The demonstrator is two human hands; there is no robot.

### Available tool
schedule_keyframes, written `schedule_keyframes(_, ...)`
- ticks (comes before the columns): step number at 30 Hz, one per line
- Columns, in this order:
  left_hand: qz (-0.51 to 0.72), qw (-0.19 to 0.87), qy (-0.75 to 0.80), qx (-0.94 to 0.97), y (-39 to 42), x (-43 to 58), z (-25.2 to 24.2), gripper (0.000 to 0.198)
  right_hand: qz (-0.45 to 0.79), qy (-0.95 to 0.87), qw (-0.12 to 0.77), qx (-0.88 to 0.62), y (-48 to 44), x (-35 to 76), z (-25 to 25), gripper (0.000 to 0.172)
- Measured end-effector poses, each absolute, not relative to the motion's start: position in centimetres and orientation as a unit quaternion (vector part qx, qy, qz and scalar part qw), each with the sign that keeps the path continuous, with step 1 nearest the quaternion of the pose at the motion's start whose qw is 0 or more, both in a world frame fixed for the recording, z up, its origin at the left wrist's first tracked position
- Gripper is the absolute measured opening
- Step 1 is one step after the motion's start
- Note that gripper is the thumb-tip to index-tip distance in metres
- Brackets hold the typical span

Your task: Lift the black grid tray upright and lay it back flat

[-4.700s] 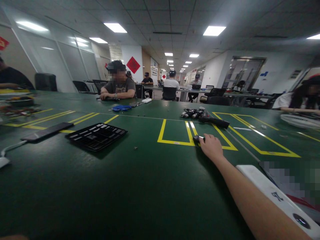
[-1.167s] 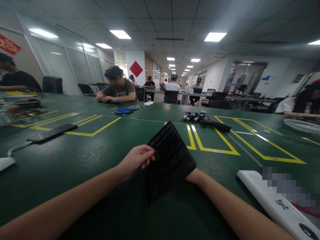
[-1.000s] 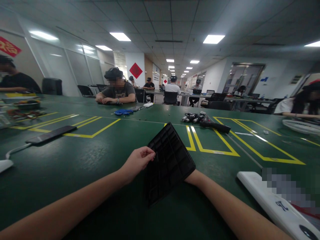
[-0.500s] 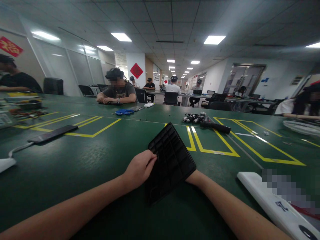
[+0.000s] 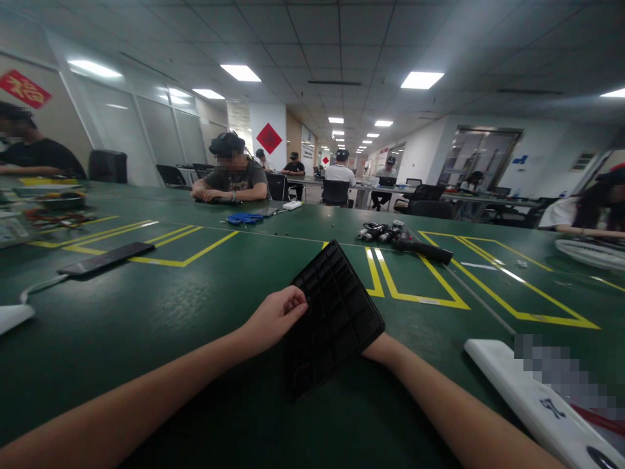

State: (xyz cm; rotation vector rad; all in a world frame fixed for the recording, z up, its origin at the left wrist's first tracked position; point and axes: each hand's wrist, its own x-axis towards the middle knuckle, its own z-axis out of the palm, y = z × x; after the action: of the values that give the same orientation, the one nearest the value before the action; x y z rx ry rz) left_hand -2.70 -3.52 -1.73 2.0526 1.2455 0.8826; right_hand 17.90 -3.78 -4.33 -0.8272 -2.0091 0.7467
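A black tray divided into square compartments is held tilted above the table, its grid side facing me. My right hand grips it from behind at the lower right; the fingers are hidden by the tray. At the tray's left edge is my left hand, its fingers curled in and the thumb close to the fingertips, in front of the compartments. Whether something small is between those fingertips I cannot make out. The compartments are dark, so their contents are hard to see.
The green table carries yellow tape outlines. A dark phone-like slab with a white cable lies left, blue gloves farther back. Cables with metal connectors and a black rod lie beyond the tray; a white device is near right. Other people sit around.
My left hand has rolled slightly, its curled fingers lifting and showing more. The tray and my right hand stay almost in place. The whole view has shifted slightly.
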Motion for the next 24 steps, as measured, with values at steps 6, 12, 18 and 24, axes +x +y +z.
schedule_keyframes(6,0.376,0.438,0.501,0.644,-3.1,-2.9,-1.0,0.007,0.288,-0.810,0.390,-0.331,-3.8,17.8,-4.0,0.045)
schedule_keyframes(12,0.412,0.651,0.465,0.437,-2.5,-2.9,-1.1,0.018,0.282,-0.819,0.383,-0.322,-3.2,17.9,-5.4,0.045)
schedule_keyframes(18,0.332,0.567,0.464,0.594,-1.9,-3.5,-2.2,0.034,0.292,-0.803,0.401,-0.330,-3.2,17.8,-5.3,0.050)
schedule_keyframes(24,0.267,0.363,0.420,0.787,-1.9,-3.9,-2.2,0.044,0.285,-0.805,0.406,-0.326,-3.0,17.9,-5.8,0.055)
